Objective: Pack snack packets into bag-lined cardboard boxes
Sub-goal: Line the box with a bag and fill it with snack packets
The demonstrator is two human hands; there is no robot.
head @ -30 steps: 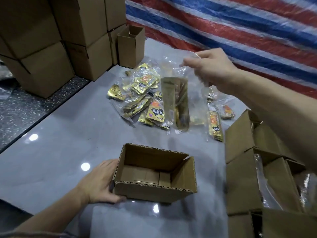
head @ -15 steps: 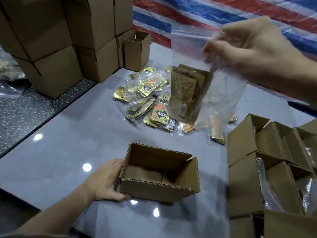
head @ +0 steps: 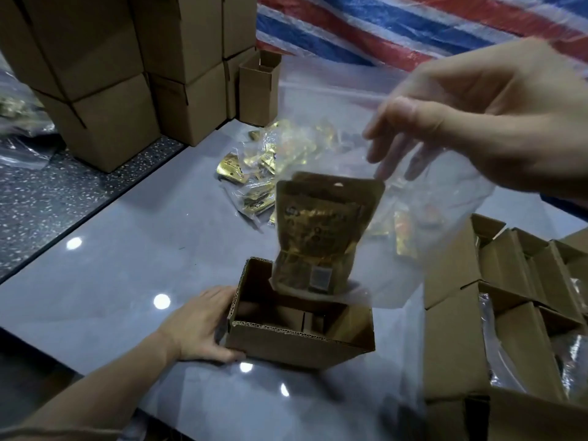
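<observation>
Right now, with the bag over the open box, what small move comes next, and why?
Probably lower the right hand so the bag of packets sinks into the box: its bottom hangs at the opening, and the left hand holds the box.

On the worktop (head: 143,249), near its front edge, stands an open box (head: 299,342). The left grip (head: 197,326) clasps its left wall. Above the box hangs a bag (head: 442,246) with packets (head: 318,237) inside, its lower end over the box's back rim. The right grip (head: 477,122) pinches its top at upper right. A pile (head: 254,173) of packets lies behind the box. A stack (head: 111,90) of boxes stands back left, with a small box (head: 257,87) just right of it. More open boxes (head: 509,297) crowd the right side. A tarp (head: 413,27) lies at the back.
</observation>
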